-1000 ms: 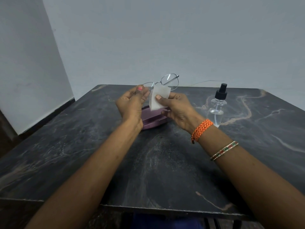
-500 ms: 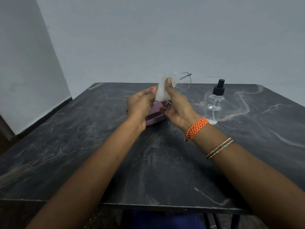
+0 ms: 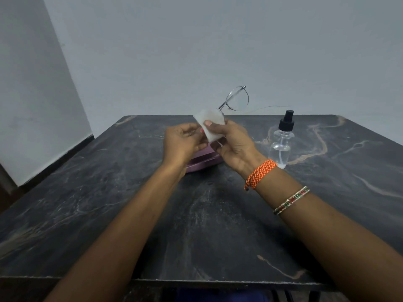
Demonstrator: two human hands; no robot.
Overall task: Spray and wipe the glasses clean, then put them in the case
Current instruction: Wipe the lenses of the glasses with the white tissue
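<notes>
White cloth [image 3: 210,123] pinched on glasses [image 3: 236,99], right hand [image 3: 234,142] raised.

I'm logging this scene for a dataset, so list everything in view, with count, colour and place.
glasses: one, thin metal frame, held up above the table's far side
cloth: one, white, pinched against the glasses
case: one, purple, on the table beneath the hands
spray bottle: one, clear with black top, right of the case
table: one, dark marble
left hand: holds the glasses
right hand: holds the cloth; orange wrist thread, beaded bangle
</notes>
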